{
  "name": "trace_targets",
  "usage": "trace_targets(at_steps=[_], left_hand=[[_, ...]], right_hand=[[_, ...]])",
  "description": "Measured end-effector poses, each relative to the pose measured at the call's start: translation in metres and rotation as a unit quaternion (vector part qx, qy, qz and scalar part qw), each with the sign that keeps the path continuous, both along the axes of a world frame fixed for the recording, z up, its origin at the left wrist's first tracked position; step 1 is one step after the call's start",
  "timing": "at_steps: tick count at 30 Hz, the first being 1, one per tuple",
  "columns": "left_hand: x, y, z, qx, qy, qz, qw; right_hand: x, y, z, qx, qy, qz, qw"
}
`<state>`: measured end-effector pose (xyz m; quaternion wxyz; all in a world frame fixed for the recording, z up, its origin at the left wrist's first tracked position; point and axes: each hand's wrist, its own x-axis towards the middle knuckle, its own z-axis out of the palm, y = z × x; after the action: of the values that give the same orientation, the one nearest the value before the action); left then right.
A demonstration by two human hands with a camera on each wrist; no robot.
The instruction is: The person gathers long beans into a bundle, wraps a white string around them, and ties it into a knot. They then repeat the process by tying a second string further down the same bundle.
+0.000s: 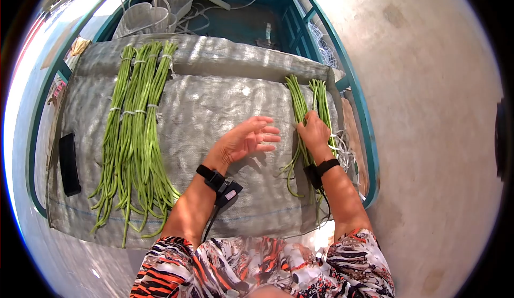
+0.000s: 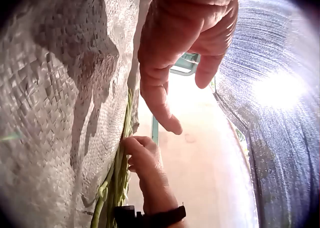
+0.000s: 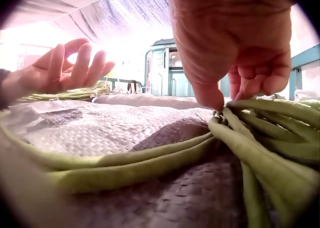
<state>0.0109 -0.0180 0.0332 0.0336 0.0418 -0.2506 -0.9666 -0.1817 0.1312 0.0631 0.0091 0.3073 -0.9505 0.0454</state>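
Long green beans lie on a grey woven sheet [image 1: 214,100]. At the right are two loose bunches, the nearer one [image 1: 296,100] and another [image 1: 320,102] beside it. The right hand [image 1: 315,132] pinches beans between thumb and fingers there; in the right wrist view its fingertips meet at the beans [image 3: 280,138]. The left hand [image 1: 249,140] hovers over the sheet left of these bunches, fingers spread and loosely bent, holding nothing. Tied bundles of beans [image 1: 136,121] with white bands lie side by side at the left.
A black flat object [image 1: 69,164] lies at the sheet's left edge. White strips [image 1: 342,148] lie beside the right bunches. Teal rails [image 1: 361,116] frame the sheet. Behind it stand clear plastic containers [image 1: 144,20] in the teal cart bed.
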Motion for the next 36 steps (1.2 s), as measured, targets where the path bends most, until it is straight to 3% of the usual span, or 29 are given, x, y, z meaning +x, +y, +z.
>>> trace_targets(at_steps=[3, 7, 10, 15, 17, 19, 21, 27, 33, 36], left_hand=[[0.005, -0.007, 0.009, -0.090, -0.038, 0.026, 0.995], [0.001, -0.015, -0.018, -0.088, -0.050, 0.052, 0.993], [-0.001, -0.018, -0.025, -0.080, -0.090, 0.058, 0.991], [-0.006, -0.015, -0.020, 0.102, -0.109, 0.049, 0.988], [-0.010, -0.014, -0.032, 0.079, -0.095, 0.115, 0.986], [-0.007, -0.011, -0.023, 0.015, -0.127, 0.185, 0.974], [-0.005, -0.018, -0.027, 0.026, -0.078, 0.163, 0.983], [-0.004, -0.016, -0.029, 0.023, -0.084, 0.222, 0.971], [-0.005, -0.017, -0.028, 0.082, -0.100, 0.284, 0.950], [-0.001, -0.020, -0.029, 0.098, -0.069, 0.267, 0.956]], right_hand=[[-0.004, 0.003, -0.009, -0.045, -0.013, -0.019, 0.999], [0.003, 0.002, -0.001, -0.165, -0.046, -0.057, 0.984], [0.028, 0.004, 0.013, -0.349, -0.117, 0.060, 0.928], [0.109, 0.018, 0.018, -0.216, -0.181, 0.171, 0.944], [0.127, 0.023, 0.010, -0.140, -0.154, 0.204, 0.957], [0.137, 0.028, 0.008, -0.156, -0.170, 0.210, 0.950], [0.141, 0.035, 0.002, -0.171, -0.188, 0.216, 0.943], [0.138, 0.070, 0.017, -0.188, -0.137, 0.131, 0.964], [0.111, 0.110, 0.061, -0.073, -0.037, -0.031, 0.996], [0.082, 0.127, 0.043, -0.082, 0.036, 0.042, 0.995]])
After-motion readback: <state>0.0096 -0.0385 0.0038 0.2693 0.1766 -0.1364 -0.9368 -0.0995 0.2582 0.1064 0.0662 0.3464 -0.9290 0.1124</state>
